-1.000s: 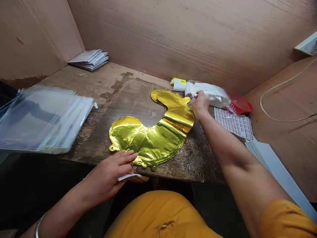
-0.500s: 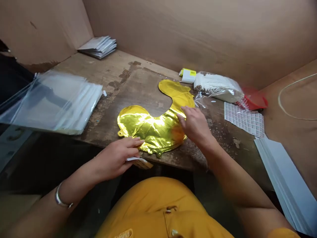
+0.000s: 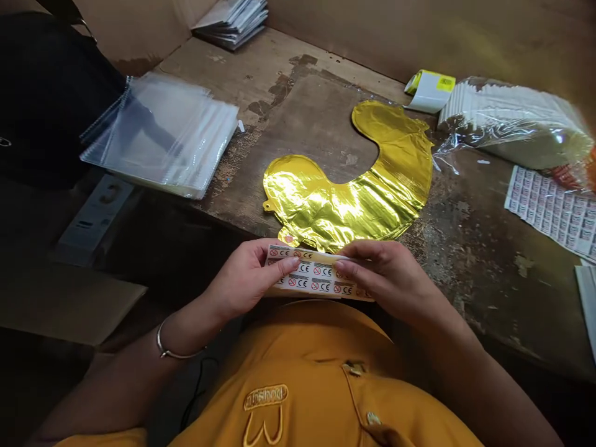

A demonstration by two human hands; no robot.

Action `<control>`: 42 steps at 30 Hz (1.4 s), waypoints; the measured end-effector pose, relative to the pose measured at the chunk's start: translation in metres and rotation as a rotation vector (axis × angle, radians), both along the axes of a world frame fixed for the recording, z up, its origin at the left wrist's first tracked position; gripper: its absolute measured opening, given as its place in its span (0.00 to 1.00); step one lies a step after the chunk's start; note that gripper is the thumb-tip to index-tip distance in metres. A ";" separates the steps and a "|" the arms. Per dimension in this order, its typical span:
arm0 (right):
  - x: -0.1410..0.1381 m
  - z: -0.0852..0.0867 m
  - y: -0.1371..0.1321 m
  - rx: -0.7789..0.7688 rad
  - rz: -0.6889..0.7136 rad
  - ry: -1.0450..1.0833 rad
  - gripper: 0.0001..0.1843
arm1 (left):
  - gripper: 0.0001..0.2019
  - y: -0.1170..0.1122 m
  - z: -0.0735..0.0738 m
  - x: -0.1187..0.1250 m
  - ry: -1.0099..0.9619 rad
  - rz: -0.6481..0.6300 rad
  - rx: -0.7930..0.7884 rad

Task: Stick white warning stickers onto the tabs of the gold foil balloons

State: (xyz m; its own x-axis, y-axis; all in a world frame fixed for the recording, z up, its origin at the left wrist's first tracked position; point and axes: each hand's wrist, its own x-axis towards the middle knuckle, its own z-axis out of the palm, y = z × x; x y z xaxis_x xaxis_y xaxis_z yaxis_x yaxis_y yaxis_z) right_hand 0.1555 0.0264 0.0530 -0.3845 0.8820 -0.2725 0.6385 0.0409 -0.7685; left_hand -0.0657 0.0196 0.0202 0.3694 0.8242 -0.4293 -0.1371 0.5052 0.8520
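Observation:
A flat gold foil balloon (image 3: 354, 198), curved like a hook, lies on the worn wooden table (image 3: 298, 118). Just in front of the table's near edge, both hands hold a small sheet of CE warning stickers (image 3: 314, 277). My left hand (image 3: 246, 279) grips the sheet's left end, thumb on top. My right hand (image 3: 388, 279) pinches its right end, fingertips pressed on the stickers. Both hands hover over my yellow shirt, close to the balloon's lower edge.
A stack of clear plastic bags (image 3: 167, 133) lies at the left. A wrapped white bundle (image 3: 516, 124), a yellow-labelled roll (image 3: 431, 90) and a larger sticker sheet (image 3: 554, 208) lie at the right. Booklets (image 3: 233, 18) sit at the back. Brown walls enclose the table.
My right hand left the balloon and came back to the near edge. Both hands now hold the sticker sheet, which the left hand held alone before. The view tilted down.

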 end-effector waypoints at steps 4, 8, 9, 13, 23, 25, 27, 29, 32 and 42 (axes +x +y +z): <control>-0.001 0.006 0.001 0.336 0.019 -0.204 0.07 | 0.13 -0.005 -0.009 0.005 -0.019 0.030 -0.030; -0.023 0.009 -0.007 0.814 0.041 -0.292 0.07 | 0.14 -0.007 -0.010 0.010 -0.034 0.069 -0.030; -0.028 0.007 -0.008 0.825 0.062 -0.275 0.07 | 0.13 -0.008 -0.009 0.011 -0.015 0.070 -0.002; -0.038 -0.005 -0.009 0.749 0.051 -0.221 0.04 | 0.11 -0.009 -0.008 0.013 0.090 0.067 0.116; -0.037 -0.014 -0.011 0.753 -0.042 -0.128 0.02 | 0.10 -0.009 -0.011 0.013 0.092 0.061 0.127; -0.036 -0.015 -0.011 0.805 -0.001 -0.168 0.03 | 0.11 -0.009 -0.012 0.013 0.071 0.061 0.117; -0.034 -0.016 -0.011 0.878 0.062 -0.218 0.05 | 0.12 -0.010 -0.013 0.013 0.028 0.061 0.090; -0.031 -0.020 -0.010 0.957 0.127 -0.259 0.07 | 0.15 -0.010 -0.015 0.013 -0.020 0.068 0.047; -0.028 -0.026 -0.011 1.057 0.201 -0.267 0.09 | 0.19 -0.010 -0.017 0.012 -0.056 0.081 -0.017; -0.025 0.000 0.002 0.625 -0.307 0.070 0.02 | 0.11 -0.008 -0.017 0.000 0.101 -0.008 0.106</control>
State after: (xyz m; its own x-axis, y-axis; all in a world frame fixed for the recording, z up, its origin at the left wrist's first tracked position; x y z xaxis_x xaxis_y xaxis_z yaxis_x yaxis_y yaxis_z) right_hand 0.1307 0.0286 0.0529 -0.0907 0.9367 0.3382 0.6416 0.3146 -0.6995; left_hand -0.0657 0.0115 0.0030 0.3352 0.8644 -0.3749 -0.0445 0.4120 0.9101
